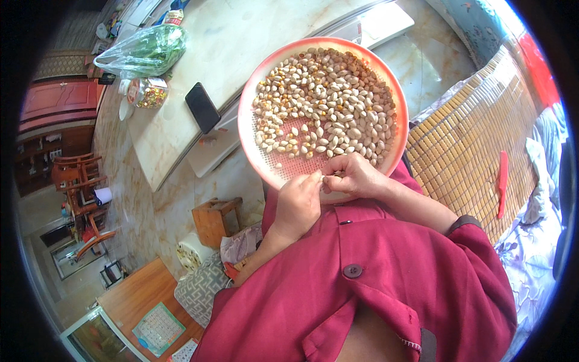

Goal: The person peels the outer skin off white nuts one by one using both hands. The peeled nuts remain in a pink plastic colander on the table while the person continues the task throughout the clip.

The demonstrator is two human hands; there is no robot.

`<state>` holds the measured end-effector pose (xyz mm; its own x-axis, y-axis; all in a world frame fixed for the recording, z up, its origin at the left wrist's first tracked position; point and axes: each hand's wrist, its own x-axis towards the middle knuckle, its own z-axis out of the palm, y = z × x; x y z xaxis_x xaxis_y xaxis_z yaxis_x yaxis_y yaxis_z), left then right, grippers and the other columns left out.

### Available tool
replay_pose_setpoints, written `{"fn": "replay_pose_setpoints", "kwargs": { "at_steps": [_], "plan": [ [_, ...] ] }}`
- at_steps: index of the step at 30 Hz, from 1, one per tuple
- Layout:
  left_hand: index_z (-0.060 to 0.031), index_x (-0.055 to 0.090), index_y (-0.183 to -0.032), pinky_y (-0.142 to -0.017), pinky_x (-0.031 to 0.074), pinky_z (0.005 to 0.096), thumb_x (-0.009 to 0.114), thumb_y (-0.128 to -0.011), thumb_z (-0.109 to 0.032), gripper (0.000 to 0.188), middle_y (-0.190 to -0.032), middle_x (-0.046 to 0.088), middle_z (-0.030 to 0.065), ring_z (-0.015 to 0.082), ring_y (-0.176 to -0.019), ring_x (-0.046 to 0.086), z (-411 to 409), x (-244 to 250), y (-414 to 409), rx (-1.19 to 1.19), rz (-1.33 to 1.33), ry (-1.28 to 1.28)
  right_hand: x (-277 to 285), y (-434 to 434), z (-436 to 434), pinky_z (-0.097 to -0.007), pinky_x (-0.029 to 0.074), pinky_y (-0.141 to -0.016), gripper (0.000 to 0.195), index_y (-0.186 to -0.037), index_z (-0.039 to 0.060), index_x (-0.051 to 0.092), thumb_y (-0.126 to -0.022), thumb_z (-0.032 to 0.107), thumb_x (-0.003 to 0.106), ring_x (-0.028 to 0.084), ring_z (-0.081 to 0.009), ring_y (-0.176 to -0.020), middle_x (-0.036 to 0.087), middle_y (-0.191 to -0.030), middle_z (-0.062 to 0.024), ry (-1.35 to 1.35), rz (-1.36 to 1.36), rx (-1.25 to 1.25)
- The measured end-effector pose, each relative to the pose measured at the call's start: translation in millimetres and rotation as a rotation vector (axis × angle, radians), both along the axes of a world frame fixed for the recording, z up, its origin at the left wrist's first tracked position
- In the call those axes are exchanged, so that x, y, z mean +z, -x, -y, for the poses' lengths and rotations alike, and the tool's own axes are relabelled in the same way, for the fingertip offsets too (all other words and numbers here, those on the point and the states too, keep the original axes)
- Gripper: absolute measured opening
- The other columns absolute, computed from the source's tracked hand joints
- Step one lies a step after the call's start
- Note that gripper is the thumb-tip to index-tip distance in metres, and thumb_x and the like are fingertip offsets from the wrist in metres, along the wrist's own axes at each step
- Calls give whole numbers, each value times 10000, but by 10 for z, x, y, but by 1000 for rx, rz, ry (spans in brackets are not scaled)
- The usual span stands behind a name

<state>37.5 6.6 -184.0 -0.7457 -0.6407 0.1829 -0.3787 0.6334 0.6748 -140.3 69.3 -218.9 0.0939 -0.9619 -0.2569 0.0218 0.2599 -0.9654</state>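
Note:
A round pink and white perforated plastic tray (248, 156) rests on my lap, holding many pale nuts in shells (357, 106) that look like ginkgo nuts or pistachios. Darker brown shells gather along its far side. Over the near rim, my left hand (298, 203) and my right hand (355, 176) meet fingertip to fingertip. A small pale nut (322, 179) is pinched between the fingers of my left hand, and my right fingers are curled at it. Whether my right fingers also grip a piece is hidden.
Left of the tray stands a marble-topped table (158, 135) with a black phone (202, 107), a plastic jar (147, 92) and a bag of greens (151, 52). A wooden stool (217, 219) and white bin (192, 253) stand below. A red comb (502, 184) lies on the bamboo mat (470, 135).

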Motion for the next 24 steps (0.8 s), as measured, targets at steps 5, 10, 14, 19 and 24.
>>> {"fn": "replay_pose_setpoints", "kwargs": {
  "at_steps": [5, 10, 14, 19, 24],
  "plan": [
    [18, 678, -1030, -640, 534, 363, 654, -826, 38, 207, -809, 655, 163, 310, -717, 665, -18, -13, 17, 12, 12, 67, -36, -27, 0, -301, 535, -651, 210, -926, 2, 732, -813, 165, 662, 668, -136, -675, 706, -722, -108, -14, -74, -28],
    [38, 634, -1043, -591, 475, 437, 586, -791, 56, 257, -735, 581, 154, 344, -661, 590, -41, -55, 50, -6, -18, 132, -27, -38, 7, -325, 537, -646, 208, -920, 3, 731, -805, 167, 673, 676, -179, -668, 694, -723, -144, 29, -115, -70],
    [38, 637, -1045, -583, 469, 435, 589, -792, 51, 258, -731, 570, 150, 342, -647, 580, -41, -85, 51, -4, 5, 159, -35, -47, 4, -333, 535, -645, 206, -918, 1, 729, -801, 164, 682, 679, -193, -670, 691, -731, -161, 62, -146, -73],
    [35, 643, -1046, -582, 471, 430, 601, -807, 41, 243, -742, 584, 152, 345, -653, 584, -55, -62, 58, -7, -19, 163, -21, -53, 8, -332, 536, -648, 197, -920, 0, 727, -818, 154, 657, 684, -196, -679, 691, -737, -167, 81, -172, -79],
    [29, 680, -1029, -631, 510, 359, 636, -848, 18, 187, -812, 650, 149, 285, -712, 640, -38, 20, 37, 127, -66, -86, 36, 20, 41, -281, 508, -581, 229, -977, -13, 710, -855, 140, 591, 643, -135, -644, 717, -770, -95, -104, 150, -8]
  ]
}}
